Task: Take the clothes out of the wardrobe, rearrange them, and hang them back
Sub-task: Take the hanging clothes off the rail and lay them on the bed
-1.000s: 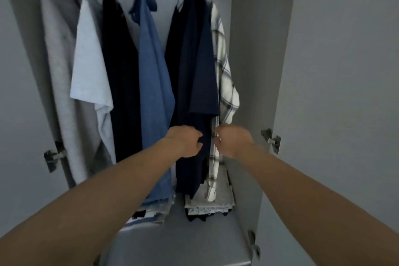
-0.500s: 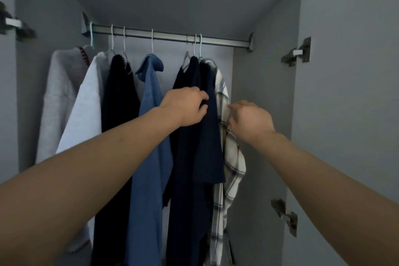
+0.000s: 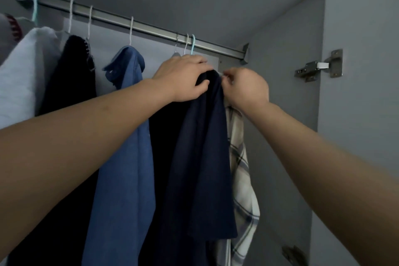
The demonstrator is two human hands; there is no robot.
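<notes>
Hands at the top of a wardrobe: left hand [image 3: 184,77] curled over the shoulder of a soft navy shirt [image 3: 205,157], right hand [image 3: 245,88] pinching the fabric just beside it. Shirt hanging from a dull metal rail [image 3: 151,28] on a thin hook, between a blue denim shirt [image 3: 127,136] and a cream checked shirt [image 3: 243,179].
</notes>
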